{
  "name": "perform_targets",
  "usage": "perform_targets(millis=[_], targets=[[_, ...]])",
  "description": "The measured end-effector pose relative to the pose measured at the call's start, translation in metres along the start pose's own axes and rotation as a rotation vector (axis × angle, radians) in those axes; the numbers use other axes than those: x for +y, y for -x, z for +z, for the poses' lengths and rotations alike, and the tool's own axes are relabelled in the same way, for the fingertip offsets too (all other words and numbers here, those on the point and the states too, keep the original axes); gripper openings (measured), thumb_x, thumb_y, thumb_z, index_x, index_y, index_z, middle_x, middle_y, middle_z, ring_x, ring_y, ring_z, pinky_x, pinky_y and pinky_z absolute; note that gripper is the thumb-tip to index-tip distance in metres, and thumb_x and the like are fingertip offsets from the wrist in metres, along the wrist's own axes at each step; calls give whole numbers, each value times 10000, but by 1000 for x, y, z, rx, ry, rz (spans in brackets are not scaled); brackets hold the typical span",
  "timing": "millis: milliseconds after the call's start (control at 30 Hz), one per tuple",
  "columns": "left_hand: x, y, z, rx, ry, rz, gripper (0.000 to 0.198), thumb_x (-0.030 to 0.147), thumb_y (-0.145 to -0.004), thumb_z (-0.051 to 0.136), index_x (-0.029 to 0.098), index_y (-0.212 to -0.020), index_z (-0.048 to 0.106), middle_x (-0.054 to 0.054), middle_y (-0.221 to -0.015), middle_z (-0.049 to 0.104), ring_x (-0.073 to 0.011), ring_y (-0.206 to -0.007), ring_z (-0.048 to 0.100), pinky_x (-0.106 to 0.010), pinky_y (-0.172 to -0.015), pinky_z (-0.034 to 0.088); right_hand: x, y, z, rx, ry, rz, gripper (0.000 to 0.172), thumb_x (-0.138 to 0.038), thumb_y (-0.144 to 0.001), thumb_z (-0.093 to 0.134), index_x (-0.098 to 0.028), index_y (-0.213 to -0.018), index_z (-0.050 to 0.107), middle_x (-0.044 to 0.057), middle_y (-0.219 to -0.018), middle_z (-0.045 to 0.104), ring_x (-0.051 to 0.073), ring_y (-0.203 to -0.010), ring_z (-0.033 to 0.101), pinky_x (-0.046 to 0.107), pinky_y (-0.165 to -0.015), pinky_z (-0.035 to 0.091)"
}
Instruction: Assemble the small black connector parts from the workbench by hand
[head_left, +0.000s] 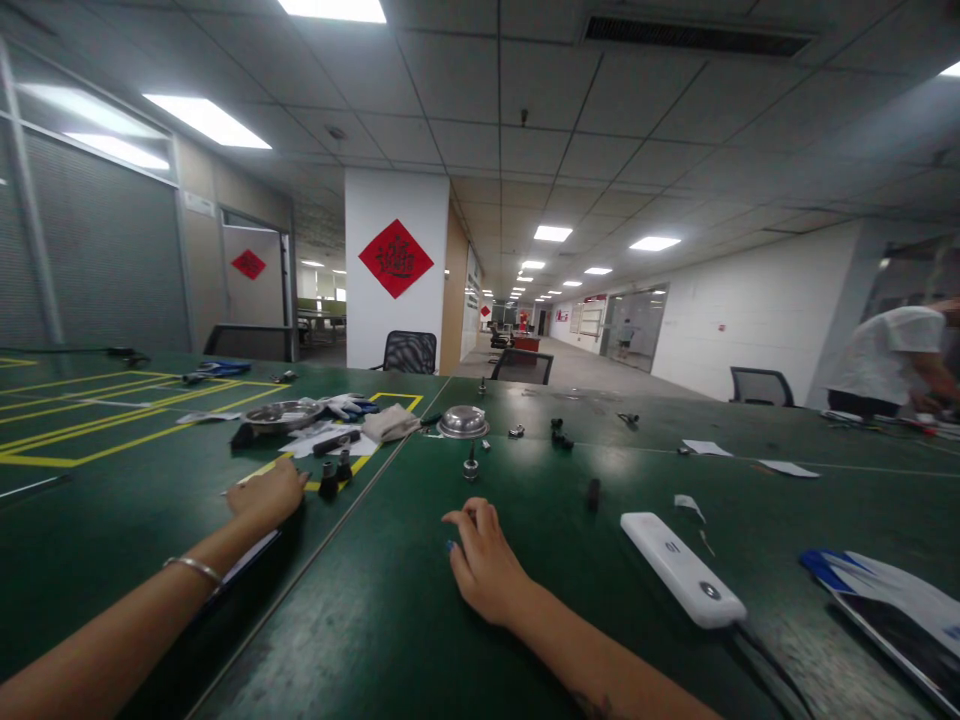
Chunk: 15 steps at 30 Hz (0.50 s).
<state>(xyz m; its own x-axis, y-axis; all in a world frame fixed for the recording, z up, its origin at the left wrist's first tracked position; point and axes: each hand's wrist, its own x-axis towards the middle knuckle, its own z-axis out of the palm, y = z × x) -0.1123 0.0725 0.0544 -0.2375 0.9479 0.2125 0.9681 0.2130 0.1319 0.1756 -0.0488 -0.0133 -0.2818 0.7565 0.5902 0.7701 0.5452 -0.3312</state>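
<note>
Nearest us, our two bare forearms reach in over the green table (pixel 420 620), the left one wearing a silver bangle (pixel 193 570). To the right, a white and blue bundle (pixel 885 585) lies by the edge of our view, and closer in rests a white oblong device (pixel 679 568) with a dark cable (pixel 780 668) trailing from it. Our right hand (pixel 484 562) is loosely curled, its thumb standing apart from the forefinger; we cannot tell whether it touches the tabletop. Our left hand (pixel 268 492) is bent with its fingers turned away, so we cannot tell whether it grips anything. Just beyond the left hand, to its right, two dark cylinders (pixel 328 482) stand by the yellow tape (pixel 362 466). A small metal fitting (pixel 470 466) stands upright just past our right hand, and right behind it sits a shiny metal dome (pixel 463 421); we cannot tell whether the two touch. Left of the dome we see a crumpled grey cloth (pixel 391 423), then a metal bowl (pixel 281 414). Small black parts (pixel 559 436) lie to the dome's right. Past the table stand mesh chairs (pixel 410 352), and at far right a person in a white shirt (pixel 885 350) leans over the tabletop.
</note>
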Motion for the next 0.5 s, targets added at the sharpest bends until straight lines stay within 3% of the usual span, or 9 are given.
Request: perform_targets(millis=[267,500], targets=[[0,11,-3,-20,-81,105,328,388,-851,395,118,-912,571,-183,-972,673,-335,-951,600,-383,-767,379,-1,0,-1,-43,3,10,353,-113,-801,502,-217,-1138,488,94,-1082,402,243,-1010,456,436,-871,452],[7,22,-4,51,-111,366,313,342,-850,376,103,-960,547,-207,-834,680,-368,-859,624,-435,-787,381,-1,1,-1,-62,-6,30,311,-114,-811,502,-225,-1102,513,91,-1087,394,246,-1027,440,431,-864,444]])
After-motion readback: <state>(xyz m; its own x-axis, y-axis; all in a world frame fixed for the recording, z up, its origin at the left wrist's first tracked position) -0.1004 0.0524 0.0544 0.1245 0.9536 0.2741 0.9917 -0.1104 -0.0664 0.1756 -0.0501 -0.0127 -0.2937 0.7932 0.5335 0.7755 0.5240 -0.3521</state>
